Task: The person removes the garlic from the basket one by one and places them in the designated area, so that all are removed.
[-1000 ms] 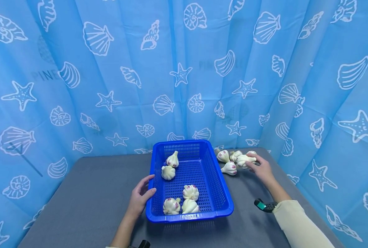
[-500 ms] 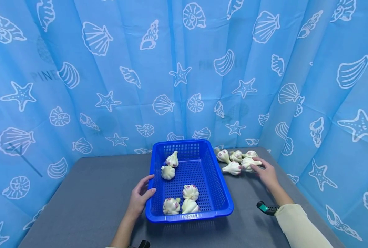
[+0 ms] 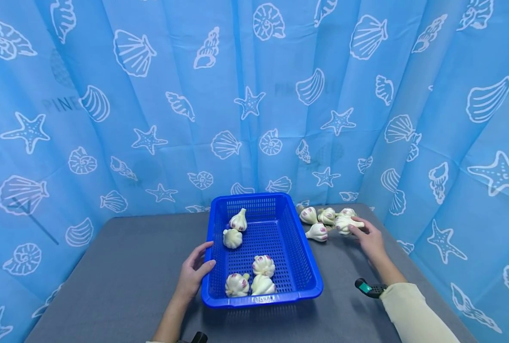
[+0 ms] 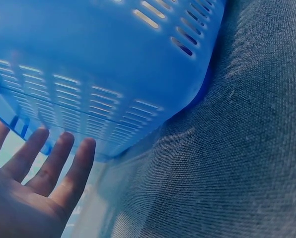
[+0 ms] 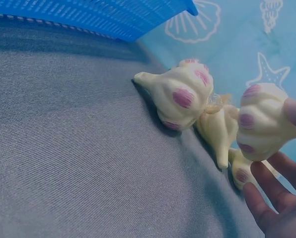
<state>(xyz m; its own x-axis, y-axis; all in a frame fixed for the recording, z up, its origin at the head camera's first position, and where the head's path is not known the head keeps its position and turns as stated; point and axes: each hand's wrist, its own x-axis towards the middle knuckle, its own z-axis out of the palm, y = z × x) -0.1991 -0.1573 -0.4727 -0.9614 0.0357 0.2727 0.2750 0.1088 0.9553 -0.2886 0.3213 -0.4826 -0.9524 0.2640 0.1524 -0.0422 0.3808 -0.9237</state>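
Note:
My left hand rests against the left side of the blue basket, thumb and fingertips at its rim. The left wrist view shows this hand's fingers spread and nearly straight beside the slotted wall. Several garlic bulbs lie inside the basket. On the right, my right hand pinches a garlic bulb near its stem, among other bulbs. In the right wrist view, thumb and fingers hold that purple-marked bulb; another bulb lies on the cloth.
Grey cloth covers the table under the basket. A blue curtain with white shell and starfish prints hangs behind the table and along both sides. The loose bulbs lie close to the basket's right wall, near the table's back edge.
My right hand has shifted slightly right with its bulb. The front loose bulb beside the basket rolled right, then back left. My left hand and the basket have stayed put.

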